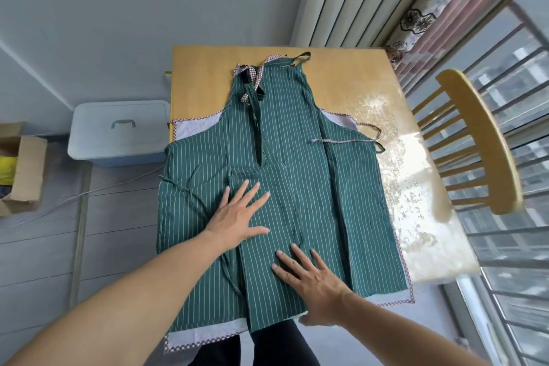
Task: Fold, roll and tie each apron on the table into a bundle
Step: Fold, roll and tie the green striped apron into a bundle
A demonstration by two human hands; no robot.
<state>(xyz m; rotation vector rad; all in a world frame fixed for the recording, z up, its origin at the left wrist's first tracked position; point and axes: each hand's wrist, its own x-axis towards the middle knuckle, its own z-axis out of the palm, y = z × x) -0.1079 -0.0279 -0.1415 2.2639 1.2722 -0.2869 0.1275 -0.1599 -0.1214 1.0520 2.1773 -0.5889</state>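
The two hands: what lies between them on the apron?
In the head view, only striped green apron lies between the left hand and right hand.

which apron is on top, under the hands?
The green white-striped apron; both hands press flat on it. The pale dotted apron with checked trim only shows at the edges beneath.

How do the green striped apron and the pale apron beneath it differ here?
The green white-striped apron lies on top, nearly fully visible; the pale dotted apron with checked trim lies underneath, showing only at its edges. The green one's ties are plain green, the pale one's checked. Both lie spread flat on the wooden table.
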